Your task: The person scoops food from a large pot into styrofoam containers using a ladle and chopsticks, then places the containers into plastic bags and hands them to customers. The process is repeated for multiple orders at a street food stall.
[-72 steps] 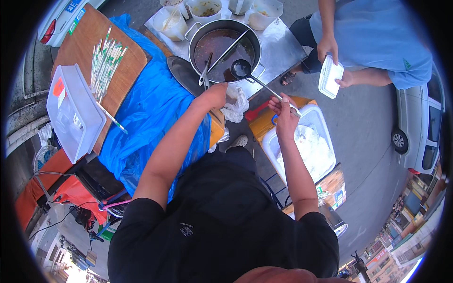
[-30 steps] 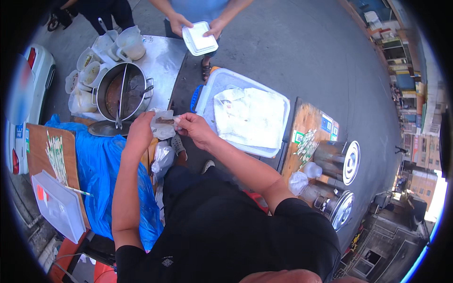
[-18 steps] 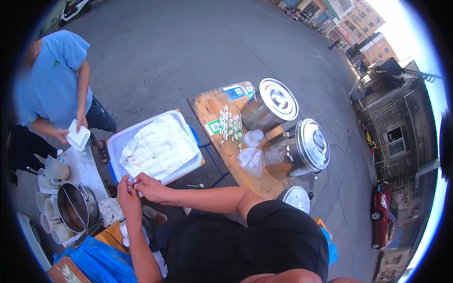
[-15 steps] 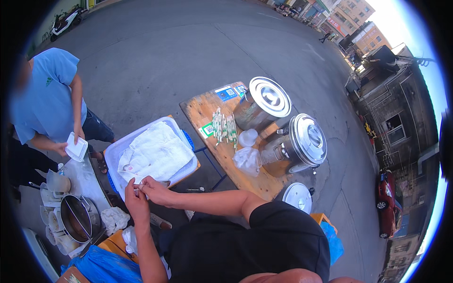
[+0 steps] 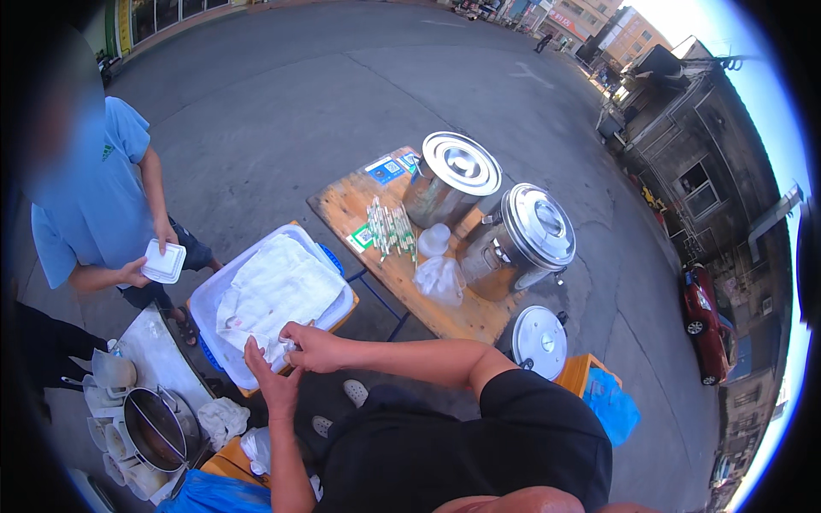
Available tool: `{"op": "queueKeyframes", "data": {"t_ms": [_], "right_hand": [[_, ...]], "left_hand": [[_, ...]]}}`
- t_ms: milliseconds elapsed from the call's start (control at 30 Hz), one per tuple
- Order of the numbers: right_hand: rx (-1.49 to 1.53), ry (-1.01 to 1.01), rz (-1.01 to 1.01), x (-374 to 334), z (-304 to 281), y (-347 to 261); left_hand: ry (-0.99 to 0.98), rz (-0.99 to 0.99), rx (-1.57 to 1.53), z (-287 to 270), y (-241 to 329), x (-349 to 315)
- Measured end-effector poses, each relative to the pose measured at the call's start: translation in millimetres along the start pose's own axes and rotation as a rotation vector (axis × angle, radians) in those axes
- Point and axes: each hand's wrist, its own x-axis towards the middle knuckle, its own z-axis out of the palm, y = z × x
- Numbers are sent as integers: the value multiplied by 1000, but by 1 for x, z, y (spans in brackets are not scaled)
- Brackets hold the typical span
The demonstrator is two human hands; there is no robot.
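Note:
My left hand (image 5: 275, 386) is raised at the near edge of a white tub (image 5: 342, 303), its index finger and thumb spread apart. Right beside it, my right hand (image 5: 315, 349) has its fingers pinched together; something whitish shows at the fingertips, but I cannot tell it from the cloth behind. Under and beyond both hands, a white cloth (image 5: 278, 286) with a few small stains covers what lies in the tub. Across from me at the left, a person in a light blue shirt (image 5: 115, 205) holds a closed white takeaway box (image 5: 163, 261) in both hands.
On a wooden table (image 5: 351, 201) to the right stand two lidded steel pots (image 5: 462, 164), (image 5: 540, 227), a bundle of wrapped straws (image 5: 390, 229) and a plastic bag (image 5: 439, 280). At lower left are a divided pot (image 5: 156, 427), plastic jugs (image 5: 113, 369) and a crumpled cloth (image 5: 224, 419).
My fingers have drawn apart, the left index finger and thumb spreading. The view has turned a little. The person's box now sits flatter in their hands.

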Motion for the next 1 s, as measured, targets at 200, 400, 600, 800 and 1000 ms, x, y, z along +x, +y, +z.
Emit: {"op": "queueKeyframes", "data": {"t_ms": [200,400,600,800,1000], "right_hand": [[-280,-238,-250,-16,16,-89],[-427,-221,-384,11,6,-136],[-665,-81,-614,54,7,-152],[-873,17,-699,93,24,-157],[-650,-48,-468,125,45,-124]], "left_hand": [[-204,9,-552,29,-66,-9],[-364,-432,-966,0,-75,-19],[-319,-520,-1178,-54,-76,8],[-624,-625,-1087,-104,-59,30],[-307,-404,-716,-142,-27,14]]}}
